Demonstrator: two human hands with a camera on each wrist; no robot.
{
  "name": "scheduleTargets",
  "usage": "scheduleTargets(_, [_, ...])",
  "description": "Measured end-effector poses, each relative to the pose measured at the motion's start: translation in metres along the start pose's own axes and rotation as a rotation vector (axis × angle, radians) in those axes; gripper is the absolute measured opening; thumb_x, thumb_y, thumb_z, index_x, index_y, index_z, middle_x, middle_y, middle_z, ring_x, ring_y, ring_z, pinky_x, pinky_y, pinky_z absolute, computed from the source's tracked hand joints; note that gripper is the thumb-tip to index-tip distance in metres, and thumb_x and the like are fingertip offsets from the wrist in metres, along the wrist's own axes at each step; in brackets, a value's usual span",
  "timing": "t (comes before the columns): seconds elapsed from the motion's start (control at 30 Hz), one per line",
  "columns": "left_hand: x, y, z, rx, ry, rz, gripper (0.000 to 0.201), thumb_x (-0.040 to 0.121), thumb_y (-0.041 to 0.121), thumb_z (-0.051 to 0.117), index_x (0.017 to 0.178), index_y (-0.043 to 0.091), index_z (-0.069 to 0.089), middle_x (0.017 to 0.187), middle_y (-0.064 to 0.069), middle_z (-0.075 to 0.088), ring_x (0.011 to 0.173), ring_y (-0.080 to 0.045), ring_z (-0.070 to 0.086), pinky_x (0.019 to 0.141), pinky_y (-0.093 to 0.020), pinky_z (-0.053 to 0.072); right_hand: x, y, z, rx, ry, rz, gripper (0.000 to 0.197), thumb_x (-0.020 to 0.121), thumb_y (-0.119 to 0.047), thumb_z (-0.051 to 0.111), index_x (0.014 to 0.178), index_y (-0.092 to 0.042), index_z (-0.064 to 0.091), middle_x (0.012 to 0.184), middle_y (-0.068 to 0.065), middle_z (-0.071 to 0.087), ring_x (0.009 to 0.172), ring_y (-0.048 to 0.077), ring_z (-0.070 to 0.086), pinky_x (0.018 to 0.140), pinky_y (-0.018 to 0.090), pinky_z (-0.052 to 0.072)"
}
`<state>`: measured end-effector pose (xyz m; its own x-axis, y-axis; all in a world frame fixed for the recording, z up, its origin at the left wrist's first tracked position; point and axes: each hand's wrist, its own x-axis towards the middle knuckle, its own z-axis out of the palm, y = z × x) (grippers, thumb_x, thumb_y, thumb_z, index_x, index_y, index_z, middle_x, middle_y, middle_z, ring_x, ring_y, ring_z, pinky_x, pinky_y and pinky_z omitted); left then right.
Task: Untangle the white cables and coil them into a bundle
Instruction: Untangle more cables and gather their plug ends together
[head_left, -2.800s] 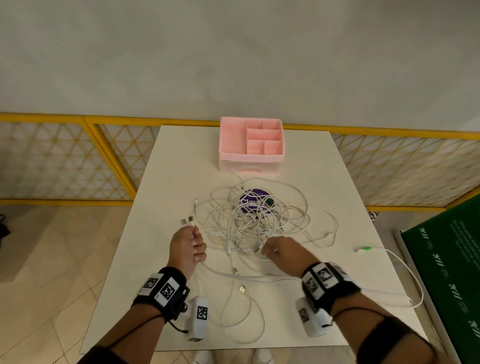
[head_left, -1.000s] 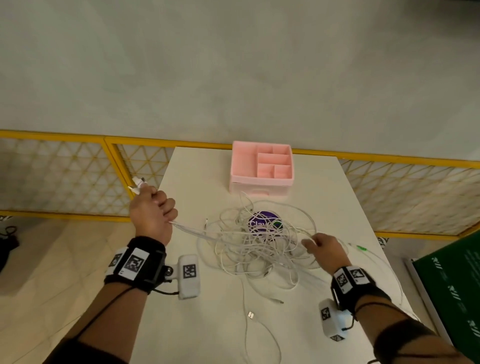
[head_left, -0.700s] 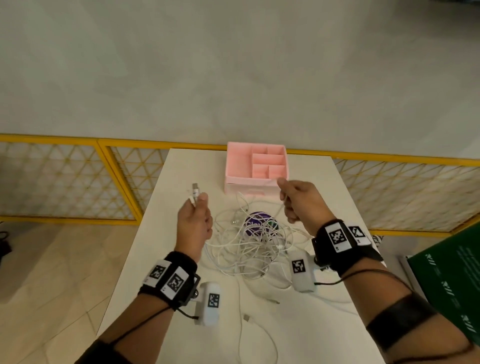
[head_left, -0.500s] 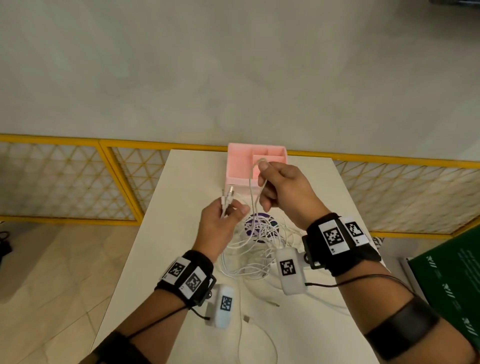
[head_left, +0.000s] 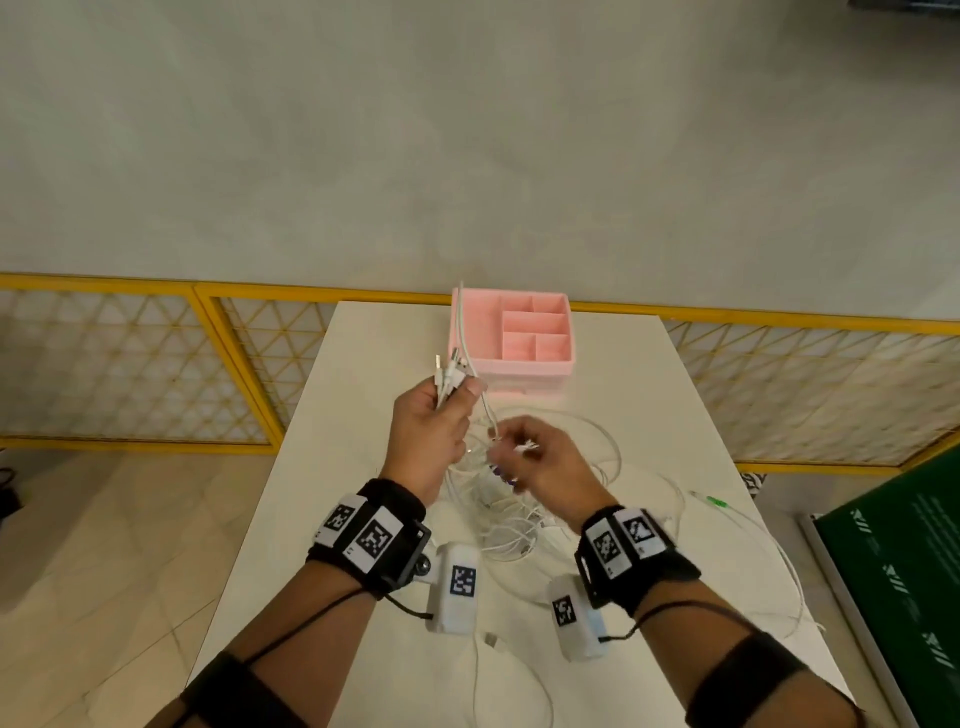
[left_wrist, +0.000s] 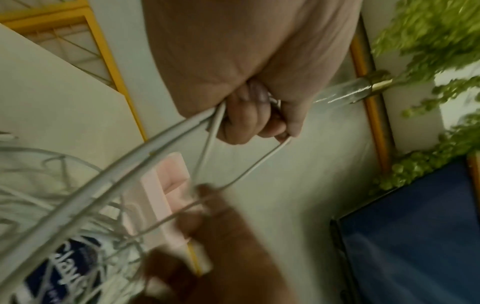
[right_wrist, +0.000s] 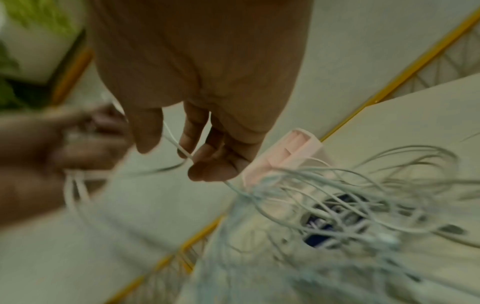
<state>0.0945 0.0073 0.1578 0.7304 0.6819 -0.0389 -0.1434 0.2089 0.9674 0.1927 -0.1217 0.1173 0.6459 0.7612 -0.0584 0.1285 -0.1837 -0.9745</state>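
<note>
- Above the surface (head_left: 691, 415), the left hand (head_left: 426, 441) grips several plug ends upright.
- Right hand (head_left: 540, 467), at three o'clock of it, pinches one strand.
- White cables (head_left: 524, 525) lie tangled beneath; best feed slack slowly, never yank.

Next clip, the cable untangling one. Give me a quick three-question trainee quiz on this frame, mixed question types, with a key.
1. True or false: the left hand grips several ends of the white cables, raised above the table.
2. Where does the pink organizer stand? A) at the table's far edge, B) in the person's right hand, C) on the floor.
3. Fill in: a single strand runs through the fingers of the ______ hand.

Key
1. True. Connector ends stick up out of its fist.
2. A.
3. Right; the right hand holds one cable strand just right of the left hand, above the tangle.
</note>
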Motion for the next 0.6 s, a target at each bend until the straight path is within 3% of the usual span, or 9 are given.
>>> scheduleTargets(0.07, [0.000,0.012,0.002,-0.064,-0.026,0.025,0.015,0.095,0.019,0.065,0.101,0.006,0.059,0.074,-0.011,0.014,0.050,-0.011,0.015,0.043,-0.026,0.012,-0.001,0.026,0.007,-0.133,-0.068,0.053,0.002,0.091,-0.014,0.067,0.090,-0.014,0.068,0.077,0.000,0.063,0.062,0.010,0.059,0.058,0.021,0.048])
scheduleTargets(0.13, [-0.001,0.023,0.003,-0.092,-0.054,0.074,0.015,0.095,0.019,0.065,0.099,0.005,0.059,0.080,-0.017,0.013,0.052,-0.012,0.013,0.042,-0.024,0.014,0.000,0.049,0.008,-0.211,-0.023,0.092,0.015,0.092,-0.013,0.066,0.078,-0.017,0.067,0.070,-0.002,0.062,0.059,0.011,0.059,0.056,0.017,0.046])
scheduleTargets(0.27, [-0.001,0.029,-0.002,-0.133,-0.028,0.114,0.013,0.095,0.022,0.064,0.092,0.010,0.062,0.075,-0.010,0.017,0.051,-0.012,0.013,0.041,-0.021,0.016,0.006,0.064,-0.004,-0.295,0.101,0.133,0.013,0.090,-0.022,0.070,0.078,-0.018,0.075,0.066,-0.002,0.067,0.057,0.007,0.059,0.062,0.029,0.050])
scheduleTargets(0.33, [0.002,0.026,-0.008,-0.115,0.015,0.115,0.017,0.097,0.022,0.063,0.097,0.005,0.063,0.070,-0.002,0.030,0.049,-0.010,0.017,0.042,-0.022,0.015,0.012,0.045,-0.013,-0.277,0.142,0.123,0.016,0.090,-0.029,0.071,0.076,-0.022,0.074,0.066,-0.003,0.069,0.057,0.005,0.062,0.066,0.030,0.054])
scheduleTargets(0.4, [0.005,0.017,-0.012,-0.064,0.063,0.101,0.022,0.095,0.023,0.066,0.099,0.001,0.064,0.068,0.000,0.037,0.047,-0.009,0.019,0.042,-0.022,0.015,0.020,0.012,-0.021,-0.206,0.160,0.064,0.023,0.091,-0.030,0.069,0.076,-0.014,0.075,0.067,0.004,0.072,0.058,0.013,0.064,0.067,0.037,0.058])
scheduleTargets(0.5, [0.006,0.001,-0.011,0.009,0.081,0.059,0.019,0.093,0.022,0.070,0.094,0.003,0.067,0.061,0.001,0.031,0.046,-0.009,0.018,0.039,-0.019,0.019,0.030,-0.043,-0.028,0.017,0.199,-0.055,0.021,0.094,-0.014,0.066,0.082,0.003,0.070,0.069,0.011,0.071,0.057,0.019,0.064,0.061,0.034,0.057])
scheduleTargets(0.6, [0.005,-0.014,-0.003,0.051,0.035,0.030,0.013,0.092,0.012,0.069,0.104,0.007,0.072,0.054,0.014,0.050,0.040,-0.003,0.027,0.037,-0.016,0.026,0.033,-0.083,-0.028,0.158,0.207,-0.161,0.018,0.095,-0.007,0.062,0.086,0.009,0.067,0.071,0.012,0.070,0.057,0.023,0.064,0.056,0.031,0.056])
